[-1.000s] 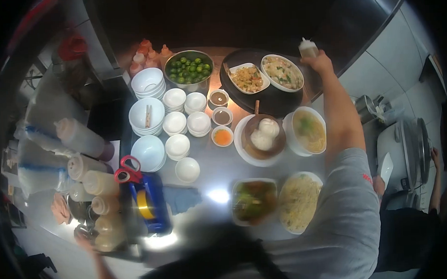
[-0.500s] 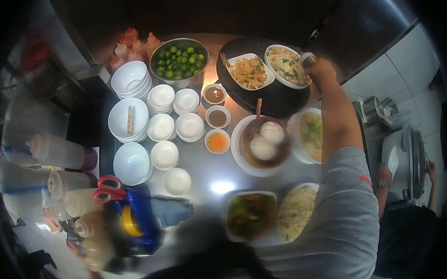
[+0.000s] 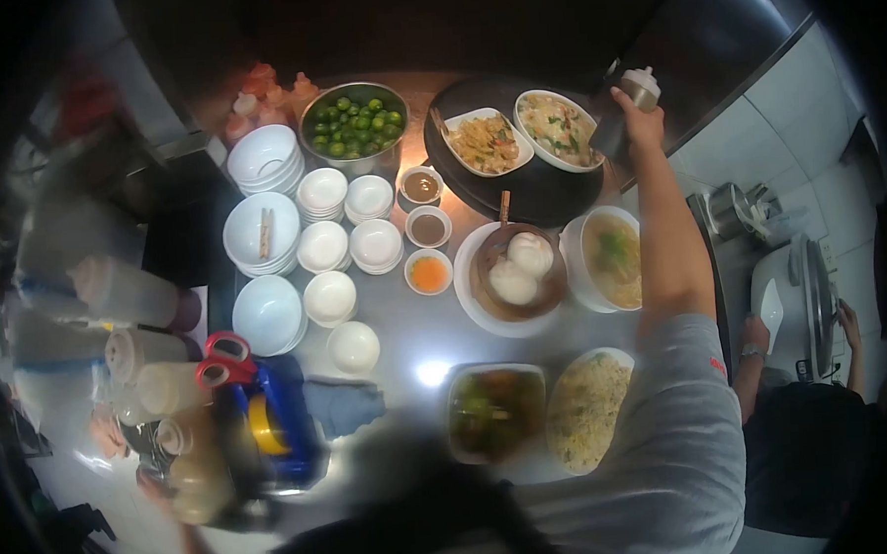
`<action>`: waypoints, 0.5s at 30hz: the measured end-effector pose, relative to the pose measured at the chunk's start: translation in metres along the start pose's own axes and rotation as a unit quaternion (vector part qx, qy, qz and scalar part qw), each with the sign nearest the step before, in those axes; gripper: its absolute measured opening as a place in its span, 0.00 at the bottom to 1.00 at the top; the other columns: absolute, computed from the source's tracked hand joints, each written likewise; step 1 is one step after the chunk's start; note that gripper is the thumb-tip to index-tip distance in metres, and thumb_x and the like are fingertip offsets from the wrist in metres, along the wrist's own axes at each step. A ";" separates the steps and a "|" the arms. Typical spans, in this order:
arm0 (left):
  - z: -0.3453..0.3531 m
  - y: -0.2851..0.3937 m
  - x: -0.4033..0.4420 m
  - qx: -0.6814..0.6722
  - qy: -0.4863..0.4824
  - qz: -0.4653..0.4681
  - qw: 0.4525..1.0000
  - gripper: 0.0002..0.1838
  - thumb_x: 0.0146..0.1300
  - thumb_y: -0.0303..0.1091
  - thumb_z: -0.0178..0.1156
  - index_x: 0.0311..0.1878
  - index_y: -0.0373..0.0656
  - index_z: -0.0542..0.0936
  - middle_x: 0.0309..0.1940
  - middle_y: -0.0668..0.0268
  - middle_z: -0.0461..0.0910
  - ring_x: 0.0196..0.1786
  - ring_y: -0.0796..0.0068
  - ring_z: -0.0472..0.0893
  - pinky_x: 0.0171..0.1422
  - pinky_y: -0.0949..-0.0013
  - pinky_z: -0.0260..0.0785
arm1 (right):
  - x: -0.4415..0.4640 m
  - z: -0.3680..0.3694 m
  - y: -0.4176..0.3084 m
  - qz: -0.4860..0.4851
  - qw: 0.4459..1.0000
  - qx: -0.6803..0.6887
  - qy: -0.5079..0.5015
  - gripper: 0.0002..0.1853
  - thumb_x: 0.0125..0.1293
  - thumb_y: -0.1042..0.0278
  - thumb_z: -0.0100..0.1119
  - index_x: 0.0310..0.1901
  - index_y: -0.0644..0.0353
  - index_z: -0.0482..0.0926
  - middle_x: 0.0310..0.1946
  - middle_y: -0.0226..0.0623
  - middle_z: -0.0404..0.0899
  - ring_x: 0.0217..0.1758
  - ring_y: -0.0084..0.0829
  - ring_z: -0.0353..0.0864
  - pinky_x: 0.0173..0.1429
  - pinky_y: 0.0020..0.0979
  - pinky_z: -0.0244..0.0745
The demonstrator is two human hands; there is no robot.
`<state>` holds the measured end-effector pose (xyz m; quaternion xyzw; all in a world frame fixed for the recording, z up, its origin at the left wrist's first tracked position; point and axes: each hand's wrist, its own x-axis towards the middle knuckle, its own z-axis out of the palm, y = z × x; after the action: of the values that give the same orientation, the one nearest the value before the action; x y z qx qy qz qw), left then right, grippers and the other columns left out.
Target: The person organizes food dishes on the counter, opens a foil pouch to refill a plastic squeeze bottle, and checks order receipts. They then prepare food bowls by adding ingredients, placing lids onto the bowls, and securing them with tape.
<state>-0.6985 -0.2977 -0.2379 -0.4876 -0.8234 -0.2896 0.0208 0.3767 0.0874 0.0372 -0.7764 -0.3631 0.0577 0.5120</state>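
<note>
My right hand (image 3: 642, 125) is closed around a squeeze bottle (image 3: 640, 90) with a pale nozzle cap. The bottle stands nearly upright, to the right of a white bowl of pale food with green bits (image 3: 557, 130). Beside that bowl, a squarish white dish of yellowish food (image 3: 484, 143) sits on the same round black tray (image 3: 524, 199). At the lower left my left hand (image 3: 156, 491) is blurred, next to a squeeze bottle of tan liquid (image 3: 197, 486). Its fingers are too unclear to show whether they grip it.
Buns (image 3: 515, 282), a soup bowl (image 3: 611, 255), greens (image 3: 497, 413) and fried rice (image 3: 590, 409) stand nearer. Leftward are stacked white bowls (image 3: 261, 230), sauce cups (image 3: 428, 273), limes (image 3: 356, 122), red-handled scissors (image 3: 225, 360) and a tape dispenser (image 3: 290, 422). Another person (image 3: 808, 459) works at the right.
My right hand has moved slightly up and right, away from the bowl. The squeeze bottle, tipped toward the bowl before, is now nearly upright. My left hand stays at the lower left.
</note>
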 end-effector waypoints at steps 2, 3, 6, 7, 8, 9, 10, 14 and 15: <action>-0.003 0.031 -0.015 0.130 0.011 0.117 0.985 0.37 0.56 0.48 0.59 0.64 0.37 0.63 0.59 0.46 0.66 0.61 0.46 0.67 0.62 0.53 0.64 | -0.035 -0.023 -0.045 -0.070 0.990 0.112 -0.038 0.42 0.43 0.47 0.74 0.55 0.67 0.68 0.49 0.44 0.76 0.50 0.38 0.77 0.55 0.36 0.71; -0.003 0.041 -0.022 0.165 0.035 0.140 0.976 0.37 0.54 0.49 0.60 0.63 0.36 0.65 0.60 0.47 0.65 0.61 0.47 0.67 0.62 0.54 0.63 | -0.051 -0.029 -0.070 -0.090 0.982 0.161 -0.038 0.38 0.46 0.50 0.73 0.54 0.65 0.69 0.47 0.41 0.76 0.50 0.35 0.77 0.54 0.36 0.71; -0.028 0.166 -0.034 0.082 0.032 0.061 0.994 0.26 0.54 0.39 0.61 0.54 0.38 0.70 0.48 0.51 0.71 0.54 0.51 0.68 0.60 0.55 0.61 | -0.113 -0.033 -0.146 -0.098 0.906 0.370 -0.182 0.29 0.55 0.55 0.67 0.54 0.60 0.70 0.45 0.37 0.76 0.50 0.31 0.77 0.55 0.37 0.72; -0.035 0.183 -0.033 0.031 0.011 0.010 0.999 0.23 0.53 0.35 0.61 0.52 0.40 0.71 0.50 0.52 0.71 0.55 0.50 0.69 0.60 0.55 0.61 | -0.144 -0.031 -0.176 -0.056 0.877 0.416 -0.235 0.27 0.57 0.55 0.65 0.55 0.59 0.70 0.45 0.36 0.77 0.50 0.30 0.77 0.55 0.37 0.72; -0.035 0.186 -0.033 0.049 0.040 0.040 0.997 0.24 0.52 0.37 0.62 0.52 0.40 0.72 0.52 0.51 0.70 0.56 0.49 0.68 0.60 0.55 0.61 | -0.174 -0.027 -0.203 -0.014 0.843 0.458 -0.281 0.26 0.59 0.56 0.63 0.55 0.58 0.70 0.46 0.35 0.77 0.49 0.30 0.77 0.56 0.37 0.72; -0.039 0.191 -0.033 0.034 0.042 0.033 0.998 0.23 0.52 0.38 0.62 0.52 0.41 0.72 0.54 0.50 0.70 0.57 0.48 0.68 0.61 0.53 0.61 | -0.200 -0.019 -0.225 -0.006 0.820 0.475 -0.320 0.28 0.59 0.52 0.63 0.56 0.59 0.70 0.49 0.36 0.75 0.54 0.33 0.75 0.61 0.39 0.70; -0.037 0.186 -0.032 0.027 0.064 0.037 0.997 0.23 0.53 0.39 0.62 0.51 0.42 0.72 0.54 0.49 0.70 0.57 0.47 0.68 0.61 0.53 0.61 | -0.218 -0.008 -0.237 -0.001 0.771 0.500 -0.394 0.28 0.60 0.52 0.63 0.57 0.58 0.70 0.50 0.36 0.75 0.54 0.32 0.74 0.61 0.39 0.70; -0.042 0.194 -0.036 0.046 0.066 0.025 0.996 0.25 0.53 0.41 0.60 0.52 0.38 0.73 0.55 0.45 0.68 0.58 0.45 0.68 0.63 0.52 0.60 | -0.350 0.059 -0.303 -0.061 0.764 0.469 -0.439 0.22 0.57 0.60 0.67 0.51 0.58 0.74 0.44 0.34 0.78 0.49 0.29 0.77 0.57 0.34 0.71; -0.045 0.197 -0.038 0.036 0.069 0.025 0.997 0.25 0.52 0.40 0.61 0.52 0.37 0.73 0.54 0.45 0.69 0.58 0.45 0.68 0.63 0.51 0.60 | -0.385 0.072 -0.317 -0.095 0.769 0.454 -0.439 0.25 0.52 0.66 0.69 0.52 0.59 0.72 0.46 0.35 0.77 0.49 0.29 0.77 0.56 0.33 0.71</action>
<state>-0.5294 -0.2799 -0.1230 -0.4856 -0.8174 -0.2925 0.1027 -0.0973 -0.0305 0.1596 -0.3053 -0.5516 0.5017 0.5923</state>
